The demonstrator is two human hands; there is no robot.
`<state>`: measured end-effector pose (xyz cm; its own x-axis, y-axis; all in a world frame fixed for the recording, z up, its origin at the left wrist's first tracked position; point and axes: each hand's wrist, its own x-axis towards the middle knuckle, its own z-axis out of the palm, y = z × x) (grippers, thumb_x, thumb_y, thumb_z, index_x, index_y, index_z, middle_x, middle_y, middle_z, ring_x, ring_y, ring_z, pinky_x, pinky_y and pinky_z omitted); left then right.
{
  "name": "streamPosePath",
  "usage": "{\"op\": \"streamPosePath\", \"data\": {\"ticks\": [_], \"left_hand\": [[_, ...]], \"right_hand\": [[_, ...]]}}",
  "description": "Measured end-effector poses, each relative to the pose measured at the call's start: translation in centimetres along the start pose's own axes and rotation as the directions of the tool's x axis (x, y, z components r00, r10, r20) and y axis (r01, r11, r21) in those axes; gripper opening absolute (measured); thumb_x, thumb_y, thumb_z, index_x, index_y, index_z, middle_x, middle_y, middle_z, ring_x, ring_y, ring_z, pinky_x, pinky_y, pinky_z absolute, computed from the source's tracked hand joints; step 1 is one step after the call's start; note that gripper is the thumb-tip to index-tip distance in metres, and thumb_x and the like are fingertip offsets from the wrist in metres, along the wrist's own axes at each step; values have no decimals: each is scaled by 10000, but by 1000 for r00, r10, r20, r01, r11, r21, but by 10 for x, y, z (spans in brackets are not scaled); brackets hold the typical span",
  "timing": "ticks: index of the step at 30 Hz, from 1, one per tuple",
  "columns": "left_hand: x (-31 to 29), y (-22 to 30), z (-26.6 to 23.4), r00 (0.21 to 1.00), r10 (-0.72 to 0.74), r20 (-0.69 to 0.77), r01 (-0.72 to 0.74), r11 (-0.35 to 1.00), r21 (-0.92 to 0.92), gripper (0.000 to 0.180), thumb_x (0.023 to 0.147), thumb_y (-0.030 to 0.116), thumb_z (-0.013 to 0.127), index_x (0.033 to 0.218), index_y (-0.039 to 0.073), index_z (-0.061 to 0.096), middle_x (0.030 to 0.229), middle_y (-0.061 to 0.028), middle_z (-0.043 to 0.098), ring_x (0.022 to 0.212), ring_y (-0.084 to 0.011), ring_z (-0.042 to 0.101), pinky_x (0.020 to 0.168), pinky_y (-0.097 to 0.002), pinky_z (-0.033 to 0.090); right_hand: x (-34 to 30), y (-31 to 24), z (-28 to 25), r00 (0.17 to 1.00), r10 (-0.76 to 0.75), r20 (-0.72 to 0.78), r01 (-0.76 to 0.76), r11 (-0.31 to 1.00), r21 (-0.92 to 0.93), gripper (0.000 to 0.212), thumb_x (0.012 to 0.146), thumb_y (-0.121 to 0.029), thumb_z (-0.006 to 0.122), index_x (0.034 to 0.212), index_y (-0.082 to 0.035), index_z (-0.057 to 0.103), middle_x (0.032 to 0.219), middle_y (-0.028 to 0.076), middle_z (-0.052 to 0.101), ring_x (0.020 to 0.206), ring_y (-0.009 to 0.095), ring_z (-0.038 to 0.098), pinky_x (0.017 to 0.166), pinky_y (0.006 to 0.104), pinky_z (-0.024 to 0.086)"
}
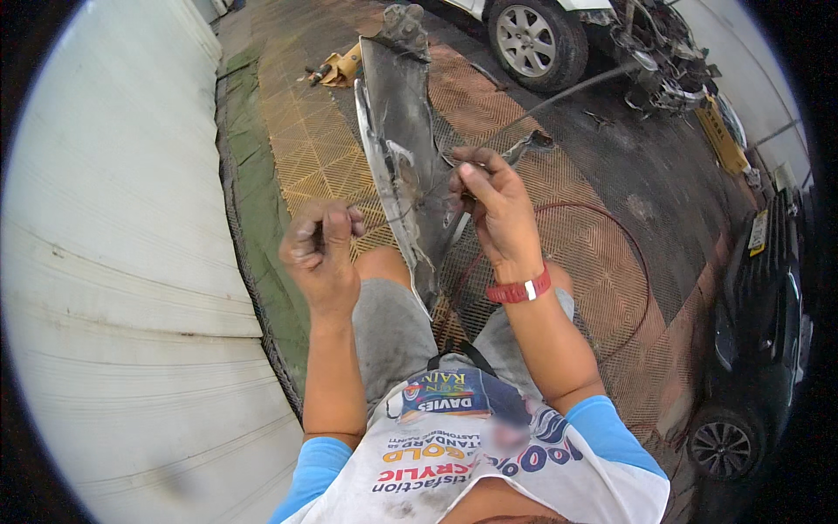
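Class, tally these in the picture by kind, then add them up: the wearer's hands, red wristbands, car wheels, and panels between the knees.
Hands, left hand and right hand: 2
Red wristband: 1
Car wheels: 2
Panel: 1
Total: 6

Forearms [337, 375] forward, left grip [325, 249] and right grip [499, 205] apart, fingers [303, 251] curled
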<state>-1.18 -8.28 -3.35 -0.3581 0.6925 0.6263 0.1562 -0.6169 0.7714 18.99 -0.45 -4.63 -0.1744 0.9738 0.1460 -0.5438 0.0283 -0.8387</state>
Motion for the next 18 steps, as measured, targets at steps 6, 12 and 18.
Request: {"op": "streamPosePath", "data": {"ticks": [6,12,18], "left_hand": [[14,97,22,990,-129,55,81,846,527,235,975,163,733,833,-21,698,627,29,526,537,-44,381,479,-237,290],[17,87,13,949,-300,102,252,909,331,221,977,156,724,865,-34,710,632,38,525,557,-25,386,494,-232,297],[28,50,-28,815,-449,367,517,849,-110,490,1059,363,579,1196,-97,680,705,-20,600,590,-74,513,537,-234,403]], "right_hand": [[-64,24,23,755,-639,145,577,543,-610,215,942,-82,675,1149,-24,657,936,96,696,806,230,647,731,353,535],[-73,37,55,661,-399,636,734,164,-660,274,785,-55,747,1048,-14,683,992,106,690,917,314,634,803,430,539],[-96,41,75,737,-250,629,664,447,-600,220,829,-91,720,1031,-21,670,926,126,646,899,314,626,773,430,536]]}}
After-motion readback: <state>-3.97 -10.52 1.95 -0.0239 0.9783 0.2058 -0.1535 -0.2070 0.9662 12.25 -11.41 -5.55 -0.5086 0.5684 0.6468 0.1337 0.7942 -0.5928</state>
